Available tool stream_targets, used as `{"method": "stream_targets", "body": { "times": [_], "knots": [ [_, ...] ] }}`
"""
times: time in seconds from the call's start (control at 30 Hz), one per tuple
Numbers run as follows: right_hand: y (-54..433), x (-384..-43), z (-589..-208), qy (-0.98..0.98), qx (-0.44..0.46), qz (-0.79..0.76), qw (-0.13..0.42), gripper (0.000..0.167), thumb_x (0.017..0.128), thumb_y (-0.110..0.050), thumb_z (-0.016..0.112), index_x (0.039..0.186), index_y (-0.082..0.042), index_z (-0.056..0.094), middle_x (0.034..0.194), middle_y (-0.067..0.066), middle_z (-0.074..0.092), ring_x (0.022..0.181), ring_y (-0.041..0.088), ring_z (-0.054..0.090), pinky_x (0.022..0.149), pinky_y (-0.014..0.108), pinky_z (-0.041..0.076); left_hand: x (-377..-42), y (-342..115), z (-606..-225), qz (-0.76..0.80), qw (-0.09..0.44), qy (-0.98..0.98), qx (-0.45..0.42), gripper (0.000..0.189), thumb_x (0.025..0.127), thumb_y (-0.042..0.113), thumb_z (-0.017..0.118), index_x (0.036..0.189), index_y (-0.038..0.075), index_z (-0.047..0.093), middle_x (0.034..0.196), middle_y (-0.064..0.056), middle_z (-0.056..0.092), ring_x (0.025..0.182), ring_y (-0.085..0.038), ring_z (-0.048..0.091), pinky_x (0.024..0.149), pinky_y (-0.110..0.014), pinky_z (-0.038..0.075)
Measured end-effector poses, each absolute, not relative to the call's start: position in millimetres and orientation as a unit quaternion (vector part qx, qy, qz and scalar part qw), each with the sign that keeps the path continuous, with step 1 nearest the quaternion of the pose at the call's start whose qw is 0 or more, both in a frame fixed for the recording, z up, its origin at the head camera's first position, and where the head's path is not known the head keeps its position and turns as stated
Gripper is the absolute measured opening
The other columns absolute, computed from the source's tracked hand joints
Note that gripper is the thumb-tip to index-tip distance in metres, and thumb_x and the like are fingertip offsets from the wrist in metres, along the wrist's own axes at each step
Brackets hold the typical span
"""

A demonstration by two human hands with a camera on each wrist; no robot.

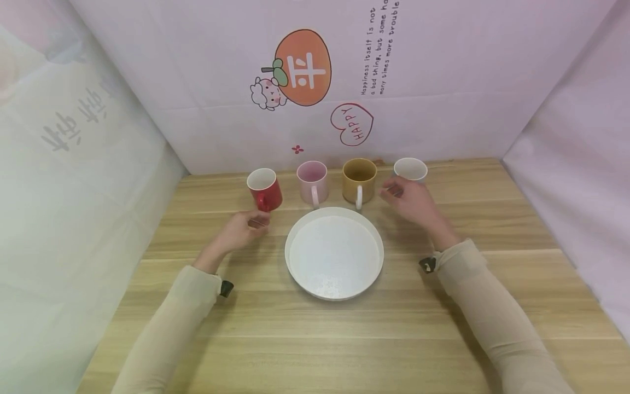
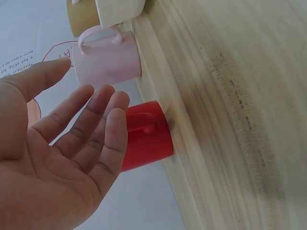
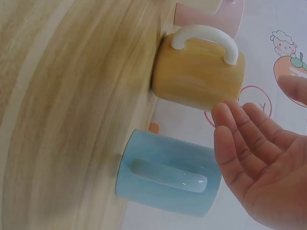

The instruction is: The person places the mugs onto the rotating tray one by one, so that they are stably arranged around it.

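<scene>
Four would exceed the row's plain telling, so each mug is named: a red mug (image 1: 268,196), a pink mug (image 1: 313,189), a mustard-yellow mug (image 1: 359,183) with a white handle, and a light blue mug (image 3: 168,173) with a white inside. My left hand (image 1: 241,230) is just in front of the red mug, fingers relaxed and holding nothing. In the left wrist view its fingertips overlap the red mug (image 2: 146,136); contact cannot be told. My right hand (image 1: 412,202) hovers before the blue mug, partly hiding it, with loosely bent fingers and nothing held.
A round white tray (image 1: 334,257) lies on the wooden table (image 1: 325,350) between the hands, in front of the mugs. Behind the mugs stands a white cloth backdrop (image 1: 211,115) with printed drawings and lettering. White cloth also hangs along both sides.
</scene>
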State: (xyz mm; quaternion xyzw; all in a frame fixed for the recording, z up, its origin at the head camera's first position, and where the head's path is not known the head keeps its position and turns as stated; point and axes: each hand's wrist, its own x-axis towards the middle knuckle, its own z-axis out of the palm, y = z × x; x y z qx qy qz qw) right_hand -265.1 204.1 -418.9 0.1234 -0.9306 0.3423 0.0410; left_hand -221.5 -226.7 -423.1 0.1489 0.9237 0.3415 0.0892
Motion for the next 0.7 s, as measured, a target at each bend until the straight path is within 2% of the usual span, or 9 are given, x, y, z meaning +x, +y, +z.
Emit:
{"method": "stream_targets", "body": {
  "times": [0.4,0.7],
  "knots": [
    [200.8,-264.4,-423.5,-0.919,0.126,0.370,0.040,0.032,0.098,-0.031,0.061,0.116,-0.005,0.067,0.108,0.019,0.074,0.098,0.034,0.071,0.088,0.049,0.056,-220.4,-222.2,-430.8,0.353,0.077,0.915,0.179,0.038,0.093,0.013,0.069,0.126,-0.005,0.063,0.115,-0.021,0.071,0.105,-0.034,0.070,0.095,-0.047,0.056],
    [198.2,-264.7,-426.4,-0.918,0.135,0.370,0.050,0.031,0.098,-0.031,0.062,0.113,-0.005,0.068,0.106,0.018,0.074,0.096,0.033,0.071,0.087,0.048,0.056,-217.9,-220.2,-432.5,0.356,0.081,0.915,0.172,0.037,0.093,0.011,0.069,0.127,-0.003,0.063,0.115,-0.020,0.071,0.107,-0.034,0.069,0.096,-0.049,0.055]
  ]
}}
